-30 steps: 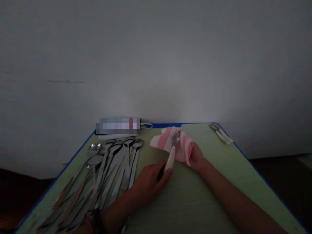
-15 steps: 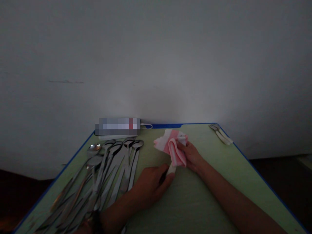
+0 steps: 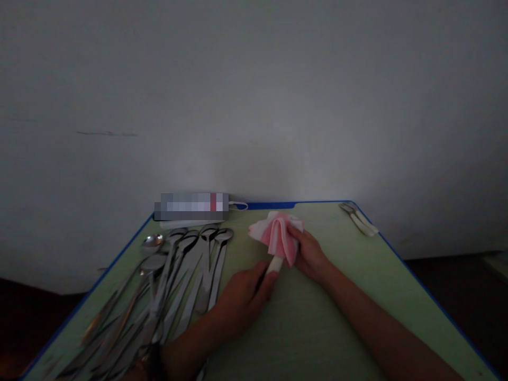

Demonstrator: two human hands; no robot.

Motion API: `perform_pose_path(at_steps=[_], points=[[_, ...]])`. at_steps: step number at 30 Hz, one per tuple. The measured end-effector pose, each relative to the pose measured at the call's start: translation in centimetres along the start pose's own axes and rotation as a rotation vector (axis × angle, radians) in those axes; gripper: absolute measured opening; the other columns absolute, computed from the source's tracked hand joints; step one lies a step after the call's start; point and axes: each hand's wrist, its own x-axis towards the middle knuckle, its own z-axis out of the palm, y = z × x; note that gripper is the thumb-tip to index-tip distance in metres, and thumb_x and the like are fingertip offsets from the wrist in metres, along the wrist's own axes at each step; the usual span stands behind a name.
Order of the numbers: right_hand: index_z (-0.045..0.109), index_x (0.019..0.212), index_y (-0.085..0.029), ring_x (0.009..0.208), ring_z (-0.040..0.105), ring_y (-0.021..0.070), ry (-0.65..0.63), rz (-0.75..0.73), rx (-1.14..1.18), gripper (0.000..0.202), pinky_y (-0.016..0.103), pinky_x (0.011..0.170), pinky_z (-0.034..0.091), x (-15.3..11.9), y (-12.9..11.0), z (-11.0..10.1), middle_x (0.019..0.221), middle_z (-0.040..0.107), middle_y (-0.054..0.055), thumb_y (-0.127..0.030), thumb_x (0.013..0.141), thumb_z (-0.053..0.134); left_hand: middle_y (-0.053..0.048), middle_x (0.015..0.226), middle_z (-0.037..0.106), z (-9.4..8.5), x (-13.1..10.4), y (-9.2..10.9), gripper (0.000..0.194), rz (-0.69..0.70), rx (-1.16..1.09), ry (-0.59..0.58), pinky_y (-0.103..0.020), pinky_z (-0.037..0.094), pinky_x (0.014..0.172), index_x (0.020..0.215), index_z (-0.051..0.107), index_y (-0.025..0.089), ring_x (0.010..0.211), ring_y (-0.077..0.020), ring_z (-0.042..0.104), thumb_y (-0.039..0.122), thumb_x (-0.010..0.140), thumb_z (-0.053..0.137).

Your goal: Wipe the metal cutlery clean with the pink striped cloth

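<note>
My left hand [image 3: 252, 291] is closed around a white handle [image 3: 274, 264] whose far end is hidden inside a pink-and-white cloth [image 3: 280, 233]. What kind of utensil it is cannot be seen. My right hand [image 3: 309, 253] pinches the folded cloth around that hidden end. Left of my hands lies a spread of metal spoons [image 3: 190, 241] and other long cutlery, some overlapping and partly covered by my left forearm. Two white-handled utensils [image 3: 359, 219], at least one with fork tines, lie together at the far right edge.
The light green table [image 3: 337, 328] has a blue rim and stands against a grey wall [image 3: 254, 106]. At the back left is a blurred-out box-like object [image 3: 192, 206] with a white cord loop [image 3: 240, 205] beside it.
My left hand has shifted slightly left and up with the handle. The cloth's folds have changed shape and moved a little left around it. The cutlery lies as before.
</note>
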Motion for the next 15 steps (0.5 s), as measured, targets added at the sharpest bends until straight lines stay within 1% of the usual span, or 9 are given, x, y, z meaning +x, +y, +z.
perform_pose_path(at_steps=[3, 5, 7, 10, 12, 15], points=[[0.063, 0.084, -0.014, 0.069, 0.061, 0.0141, -0.091, 0.037, -0.044, 0.024, 0.026, 0.068, 0.046, 0.01, -0.19, -0.33, 0.076, 0.068, 0.002, -0.025, 0.063, 0.071, 0.0, 0.068, 0.056, 0.08, 0.04, 0.04, 0.035, -0.015, 0.01, -0.003, -0.024, 0.036, 0.056, 0.079, 0.047, 0.018, 0.061, -0.0136, 0.053, 0.041, 0.092, 0.024], [0.063, 0.083, -0.014, 0.067, 0.061, 0.0138, -0.115, 0.029, -0.077, 0.024, 0.026, 0.066, 0.046, -0.08, -0.23, -0.47, 0.073, 0.067, 0.002, -0.028, 0.064, 0.071, -0.001, 0.069, 0.057, 0.15, 0.04, 0.08, 0.035, -0.002, 0.064, -0.024, -0.024, 0.036, 0.056, 0.079, 0.048, 0.018, 0.062, -0.0146, 0.053, 0.042, 0.092, 0.025], [0.064, 0.082, -0.015, 0.064, 0.06, 0.0136, -0.112, 0.002, -0.09, 0.024, 0.026, 0.063, 0.046, -0.18, -0.17, -0.48, 0.071, 0.067, 0.001, -0.032, 0.065, 0.07, -0.002, 0.071, 0.058, 0.21, 0.03, 0.08, 0.034, 0.023, 0.108, -0.042, -0.024, 0.036, 0.058, 0.082, 0.049, 0.018, 0.063, -0.0153, 0.054, 0.041, 0.091, 0.026], [0.064, 0.081, -0.017, 0.06, 0.058, 0.0126, -0.064, -0.032, -0.1, 0.025, 0.025, 0.06, 0.045, -0.2, 0.01, -0.39, 0.068, 0.066, 0.0, -0.039, 0.068, 0.067, -0.002, 0.072, 0.058, 0.24, 0.0, 0.04, 0.033, 0.05, 0.132, -0.06, -0.024, 0.036, 0.059, 0.083, 0.05, 0.018, 0.064, -0.0155, 0.054, 0.04, 0.092, 0.026], [0.064, 0.077, -0.017, 0.058, 0.057, 0.0117, 0.0, -0.035, -0.111, 0.027, 0.024, 0.058, 0.043, -0.13, 0.09, -0.37, 0.065, 0.065, 0.0, -0.043, 0.069, 0.064, -0.002, 0.072, 0.058, 0.2, 0.0, 0.03, 0.034, 0.058, 0.139, -0.065, -0.024, 0.036, 0.059, 0.081, 0.05, 0.018, 0.064, -0.0154, 0.054, 0.04, 0.092, 0.026], [0.063, 0.07, -0.016, 0.053, 0.054, 0.0114, 0.094, -0.014, -0.115, 0.037, 0.024, 0.052, 0.04, 0.08, 0.13, -0.51, 0.058, 0.062, 0.0, -0.053, 0.07, 0.058, -0.002, 0.072, 0.057, 0.02, -0.01, 0.1, 0.035, 0.075, 0.127, -0.088, -0.024, 0.036, 0.059, 0.08, 0.05, 0.018, 0.064, -0.0148, 0.053, 0.04, 0.092, 0.026]])
